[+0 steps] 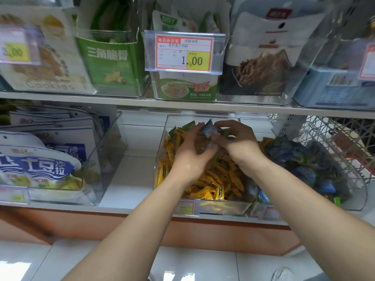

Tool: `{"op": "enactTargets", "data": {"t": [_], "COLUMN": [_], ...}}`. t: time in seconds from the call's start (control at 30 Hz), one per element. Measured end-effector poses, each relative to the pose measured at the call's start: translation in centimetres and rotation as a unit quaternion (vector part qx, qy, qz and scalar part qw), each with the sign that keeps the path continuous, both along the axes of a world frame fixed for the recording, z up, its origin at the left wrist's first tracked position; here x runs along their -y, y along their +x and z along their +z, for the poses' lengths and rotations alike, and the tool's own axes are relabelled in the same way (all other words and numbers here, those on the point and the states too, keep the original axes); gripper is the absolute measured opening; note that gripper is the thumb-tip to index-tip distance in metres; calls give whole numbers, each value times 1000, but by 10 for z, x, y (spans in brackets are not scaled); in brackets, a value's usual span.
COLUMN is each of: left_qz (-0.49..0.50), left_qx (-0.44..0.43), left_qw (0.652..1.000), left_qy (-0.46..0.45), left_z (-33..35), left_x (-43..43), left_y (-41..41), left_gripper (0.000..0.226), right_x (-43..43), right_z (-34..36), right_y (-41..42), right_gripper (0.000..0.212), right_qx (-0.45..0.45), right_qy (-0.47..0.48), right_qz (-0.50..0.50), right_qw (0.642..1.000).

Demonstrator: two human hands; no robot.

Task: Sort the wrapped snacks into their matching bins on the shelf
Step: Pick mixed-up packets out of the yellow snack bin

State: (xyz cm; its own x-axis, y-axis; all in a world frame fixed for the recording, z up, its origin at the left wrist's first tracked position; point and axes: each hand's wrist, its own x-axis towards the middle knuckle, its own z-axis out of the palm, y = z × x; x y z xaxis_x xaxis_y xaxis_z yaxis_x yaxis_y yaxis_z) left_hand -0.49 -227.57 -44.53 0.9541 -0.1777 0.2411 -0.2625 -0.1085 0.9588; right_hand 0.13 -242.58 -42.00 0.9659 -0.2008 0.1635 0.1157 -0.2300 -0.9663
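Observation:
A clear bin (pixel 221 206) on the lower shelf is heaped with yellow wrapped snacks (pixel 211 179), with a few green ones at its back. Both my hands hover over its rear half. A blue wrapped snack (pixel 209 129) is pinched between the fingertips of my left hand (pixel 191 148) and my right hand (pixel 236 138). Other wrappers seem bunched under my right palm, though I cannot make them out. To the right, a second clear bin (pixel 359 196) holds blue wrapped snacks (pixel 300 157) mixed with some green and yellow ones.
A clear bin (pixel 101 159) of blue-and-white snack bags stands at the left, with bare white shelf between it and the yellow bin. The upper shelf (pixel 142 103) carries boxed snacks and a price tag (pixel 183 52). A white wire basket (pixel 334 134) sits at the far right.

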Motion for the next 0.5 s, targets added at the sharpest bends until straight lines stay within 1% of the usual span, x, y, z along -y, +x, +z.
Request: {"op": "enactTargets", "data": {"t": [0.13,0.23,0.33,0.4,0.43,0.5], "left_qz": [6,5,56,84,89,89], "left_qx": [-61,-91,-65,-35,-14,38], "left_qw": [994,989,994,996,996,989], "left_qy": [-96,-113,-74,-24,16,108], "left_z": [0,0,0,4,7,14], "left_x": [-2,-5,-6,-14,-21,-39], "left_y": [6,8,11,13,14,12], "left_gripper": [45,32,17,18,17,17], "right_x": [-10,-8,-3,1,3,5], "right_z": [-4,-6,-4,-2,-1,0], "right_y": [-4,-6,-9,-8,-6,2], "right_gripper": [27,30,32,35,37,35], "right_qx": [-2,-25,-31,-35,-33,-17], "right_qy": [26,28,-30,-84,-111,-152], "right_qz": [18,44,114,156,159,114], "right_qw": [999,998,993,983,980,982]}}
